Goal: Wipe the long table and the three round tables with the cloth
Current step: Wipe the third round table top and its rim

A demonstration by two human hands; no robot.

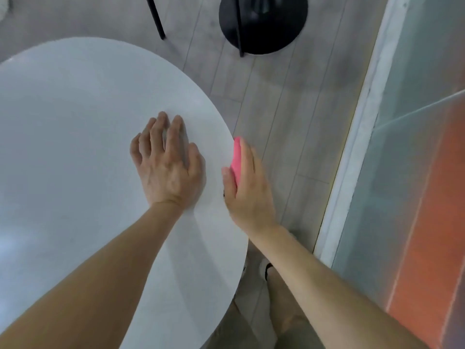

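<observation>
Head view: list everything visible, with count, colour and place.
round table: 1, white, left and centre
cloth: 1, pink, at the table's right rim
round base: 1, black, floor, top
thin legs: 2, black, top, one crossing the base
floor: grey planks, centre
frosted panel: 1, grey-green with orange area, right
shoe: 1, white, bottom
left hand: rests on the table near its right rim
right hand: grips the cloth at the rim

Table (75, 147) across the left half. On it, near its 3 o'clock rim, left hand (168, 162). Just off that rim, right hand (247, 187), with cloth (236, 157) between thumb and fingers, against the edge. On floor (276, 109): base (263, 23) at 12 o'clock, leg (157, 18) at its 9; shoe (264, 268) at 5, beside the table's edge. Wall (415, 122) along 3 o'clock.
</observation>
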